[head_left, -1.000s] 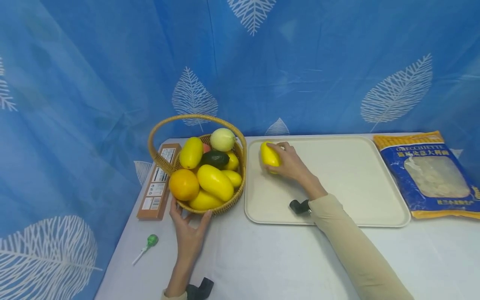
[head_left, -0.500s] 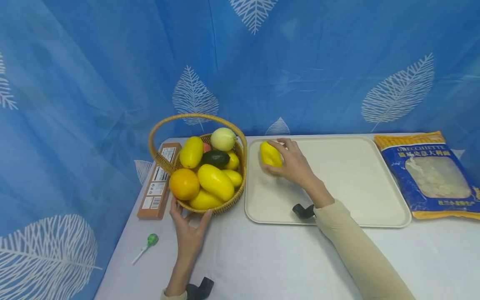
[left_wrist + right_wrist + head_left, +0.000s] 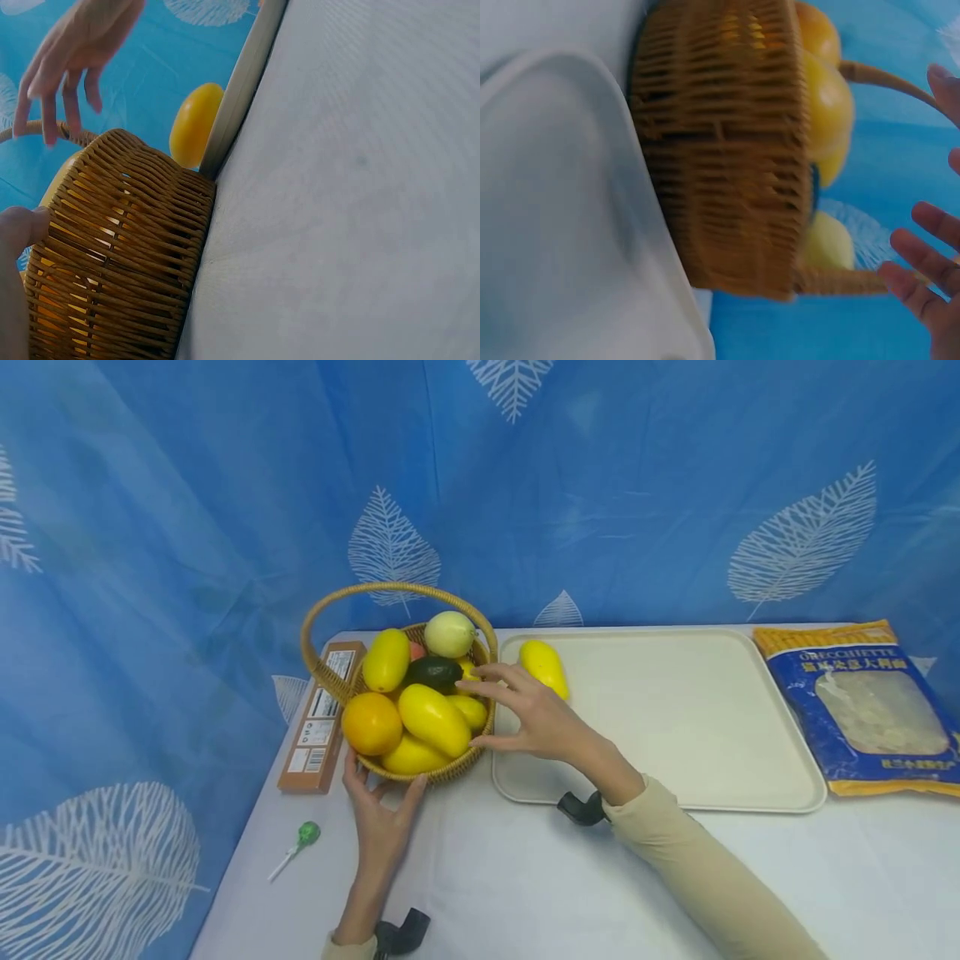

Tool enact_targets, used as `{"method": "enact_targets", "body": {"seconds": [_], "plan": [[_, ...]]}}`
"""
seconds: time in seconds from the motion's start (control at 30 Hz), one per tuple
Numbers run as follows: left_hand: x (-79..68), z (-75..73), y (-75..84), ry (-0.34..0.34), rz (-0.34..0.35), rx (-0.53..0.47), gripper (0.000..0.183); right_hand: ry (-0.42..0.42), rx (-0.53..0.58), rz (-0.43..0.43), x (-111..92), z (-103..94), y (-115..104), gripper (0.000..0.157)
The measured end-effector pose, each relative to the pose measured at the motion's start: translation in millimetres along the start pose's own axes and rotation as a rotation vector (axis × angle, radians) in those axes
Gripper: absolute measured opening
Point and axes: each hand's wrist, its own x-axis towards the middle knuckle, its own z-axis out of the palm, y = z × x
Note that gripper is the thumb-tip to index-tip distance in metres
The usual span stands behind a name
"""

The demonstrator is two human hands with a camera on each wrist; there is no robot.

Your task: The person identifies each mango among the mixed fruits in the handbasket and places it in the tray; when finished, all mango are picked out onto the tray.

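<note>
I have the wicker basket point(image 3: 127, 247), heaped with fruit point(image 3: 433, 720), on the worktop point(image 3: 495, 885) just left of the tray point(image 3: 675, 718). The left hand point(image 3: 381, 833) is spread against its near side; the left wrist view adds its thumb touching the rim. The right hand point(image 3: 540, 718) hovers with fingers spread; overlapping the fruit from the head, it shows apart from it at the right wrist. Only my head view gives me the lollipop point(image 3: 307, 834) and pasta bag point(image 3: 862, 706).
</note>
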Motion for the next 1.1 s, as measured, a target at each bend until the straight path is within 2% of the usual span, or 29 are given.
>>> {"method": "enact_targets", "body": {"seconds": [0.3,0.47,0.8,0.97,1.1], "plan": [[-0.9,2.2,0.2,-0.002,-0.005,0.021,0.106,-0.217,0.012,0.117,18.5,26.9,-1.1,0.073],[-0.9,2.7,2.1,-0.007,0.001,0.013,0.107,-0.284,0.014,0.141,24.1,36.6,2.0,0.073],[0.0,1.0,4.8,-0.01,0.005,0.014,0.106,-0.265,0.118,0.135,24.9,42.8,3.4,0.067],[-0.2,0.4,4.4,-0.007,0.004,0.018,0.106,-0.217,0.097,0.091,25.0,42.9,0.6,0.065],[-0.5,0.0,4.1,-0.003,0.004,0.021,0.106,-0.137,0.058,0.032,26.2,36.8,-5.4,0.065]]}}
